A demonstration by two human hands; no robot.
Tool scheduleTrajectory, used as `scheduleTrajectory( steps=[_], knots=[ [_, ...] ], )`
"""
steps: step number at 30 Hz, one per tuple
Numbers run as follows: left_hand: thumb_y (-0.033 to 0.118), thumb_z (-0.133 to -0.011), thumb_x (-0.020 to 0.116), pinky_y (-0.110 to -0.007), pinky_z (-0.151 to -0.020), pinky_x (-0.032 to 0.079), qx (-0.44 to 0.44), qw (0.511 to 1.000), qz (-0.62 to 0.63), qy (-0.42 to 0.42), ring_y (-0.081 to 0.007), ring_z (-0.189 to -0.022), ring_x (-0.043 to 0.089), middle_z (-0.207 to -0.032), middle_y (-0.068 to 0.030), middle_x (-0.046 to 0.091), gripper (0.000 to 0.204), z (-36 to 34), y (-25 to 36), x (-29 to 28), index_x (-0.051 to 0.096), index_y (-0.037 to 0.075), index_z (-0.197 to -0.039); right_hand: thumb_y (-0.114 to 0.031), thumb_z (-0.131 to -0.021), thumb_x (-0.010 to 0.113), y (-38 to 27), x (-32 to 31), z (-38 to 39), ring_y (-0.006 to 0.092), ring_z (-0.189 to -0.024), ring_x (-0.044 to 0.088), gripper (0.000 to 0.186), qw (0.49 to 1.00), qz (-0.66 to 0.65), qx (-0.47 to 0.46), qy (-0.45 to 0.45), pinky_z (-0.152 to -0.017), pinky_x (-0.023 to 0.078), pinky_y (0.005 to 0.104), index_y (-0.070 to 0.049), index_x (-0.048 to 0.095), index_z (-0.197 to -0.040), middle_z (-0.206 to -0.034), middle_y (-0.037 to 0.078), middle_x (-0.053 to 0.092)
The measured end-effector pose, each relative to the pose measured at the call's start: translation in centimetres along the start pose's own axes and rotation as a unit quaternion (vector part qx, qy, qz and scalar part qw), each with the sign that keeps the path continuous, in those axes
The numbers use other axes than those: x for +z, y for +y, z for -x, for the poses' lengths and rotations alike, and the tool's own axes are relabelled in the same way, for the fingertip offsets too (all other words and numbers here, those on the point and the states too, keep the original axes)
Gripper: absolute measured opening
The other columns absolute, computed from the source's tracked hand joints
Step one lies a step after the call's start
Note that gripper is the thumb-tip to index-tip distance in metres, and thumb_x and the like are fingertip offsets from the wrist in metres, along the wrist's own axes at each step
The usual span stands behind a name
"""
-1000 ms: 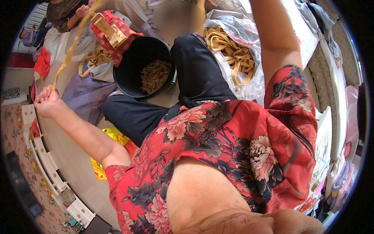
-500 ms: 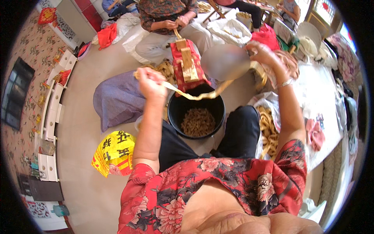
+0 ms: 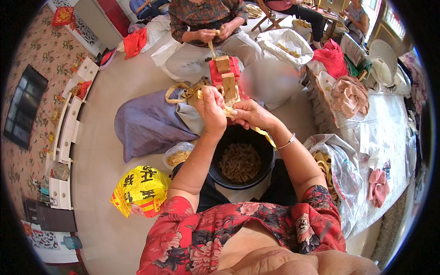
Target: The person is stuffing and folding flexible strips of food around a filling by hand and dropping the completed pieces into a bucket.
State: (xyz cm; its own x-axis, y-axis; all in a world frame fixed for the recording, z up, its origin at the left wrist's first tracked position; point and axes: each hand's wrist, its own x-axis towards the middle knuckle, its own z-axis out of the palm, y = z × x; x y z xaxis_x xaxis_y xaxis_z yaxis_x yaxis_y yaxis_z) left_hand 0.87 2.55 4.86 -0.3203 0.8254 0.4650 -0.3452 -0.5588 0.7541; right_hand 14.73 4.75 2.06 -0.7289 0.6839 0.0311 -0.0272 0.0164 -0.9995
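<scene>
A long pale yellow flat strip (image 3: 264,134) runs between my two hands, and its tail hangs past my right wrist over the bucket. My left hand (image 3: 211,110) is closed round it in a fist. Close beside, my right hand (image 3: 252,114) pinches the strip with thumb and fingers. Just beyond them, wooden blocks (image 3: 228,86) stand on a narrow support covered in red cloth (image 3: 215,75), partly hidden by my hands. Below, between my knees, sits a black bucket (image 3: 269,170) with brown scraps (image 3: 240,162) inside.
A co-worker's hands (image 3: 215,34) hold a similar strip at the far end. Left lie a blue-grey cloth (image 3: 142,121), a yellow bag (image 3: 141,187) and a small tub (image 3: 178,155). Right are a plastic sack of strips (image 3: 337,169) and a covered bed (image 3: 385,137). Others sit behind.
My hands, spread wide apart with the strip stretched between them, have come together in front of the wooden blocks. My right hand has moved in leftward and down.
</scene>
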Motion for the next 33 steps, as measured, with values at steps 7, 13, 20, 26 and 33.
scheduleTrajectory(
  steps=[7, 13, 20, 26, 33],
  knots=[
    [0.031, -0.095, 0.041, -0.028, -0.059, 0.043, 0.130, 0.958, -0.248, -0.062, -0.0177, -0.063, 0.055, -0.072, -0.0087, 0.058, 0.037, 0.0, -4.5, -3.6, 0.058, 0.000, -0.082, -0.016, -0.091, 0.048, 1.0, 0.8, 0.6, 0.0066, -0.047, 0.043, 0.018, 0.977, -0.186, -0.004, 0.103, -0.042, 0.036, 0.0214, -0.002, 0.056, -0.085, -0.058, 0.000, 0.047],
    [0.023, -0.096, 0.038, -0.033, -0.095, 0.038, 0.016, 0.943, -0.293, -0.156, -0.0237, -0.110, 0.053, -0.112, -0.0168, 0.059, 0.037, 2.0, -5.2, -3.0, 0.060, -0.005, -0.101, -0.008, -0.079, 0.056, 3.1, 2.5, -1.1, 0.0328, -0.058, 0.057, 0.011, 0.905, 0.288, -0.125, 0.288, -0.052, 0.045, 0.0390, -0.002, 0.054, -0.088, -0.063, 0.019, 0.053],
    [0.000, -0.066, 0.048, -0.031, -0.076, 0.047, -0.175, 0.923, -0.299, -0.168, -0.0242, -0.086, 0.059, -0.100, -0.0137, 0.057, 0.020, -0.3, -5.2, -5.1, 0.057, -0.005, -0.083, -0.025, -0.090, 0.055, 3.7, 2.3, -2.2, 0.0064, -0.051, 0.044, 0.025, 0.959, -0.107, -0.018, 0.261, -0.043, 0.036, 0.0241, -0.002, 0.060, -0.084, -0.057, 0.000, 0.049],
    [-0.001, -0.067, 0.048, -0.027, -0.063, 0.046, 0.070, 0.877, -0.428, -0.206, -0.0175, -0.067, 0.055, -0.097, -0.0153, 0.058, 0.004, -0.1, -5.6, -5.4, 0.050, -0.003, -0.070, -0.027, -0.090, 0.047, 4.2, 1.6, -2.0, 0.0045, -0.038, 0.025, 0.025, 0.911, -0.343, 0.115, 0.197, -0.035, 0.021, 0.0208, -0.006, 0.056, -0.080, -0.048, -0.006, 0.032],
    [0.000, -0.072, 0.045, -0.029, -0.050, 0.043, 0.027, 0.902, -0.377, -0.207, -0.0169, -0.050, 0.051, -0.055, -0.0078, 0.052, 0.006, 0.4, -5.3, -5.7, 0.047, 0.002, -0.067, -0.017, -0.080, 0.058, 3.6, -0.2, -1.9, 0.0012, -0.038, 0.030, 0.011, 0.958, -0.207, 0.075, 0.182, -0.034, 0.019, 0.0178, -0.006, 0.056, -0.083, -0.056, -0.005, 0.045]
  ],
)
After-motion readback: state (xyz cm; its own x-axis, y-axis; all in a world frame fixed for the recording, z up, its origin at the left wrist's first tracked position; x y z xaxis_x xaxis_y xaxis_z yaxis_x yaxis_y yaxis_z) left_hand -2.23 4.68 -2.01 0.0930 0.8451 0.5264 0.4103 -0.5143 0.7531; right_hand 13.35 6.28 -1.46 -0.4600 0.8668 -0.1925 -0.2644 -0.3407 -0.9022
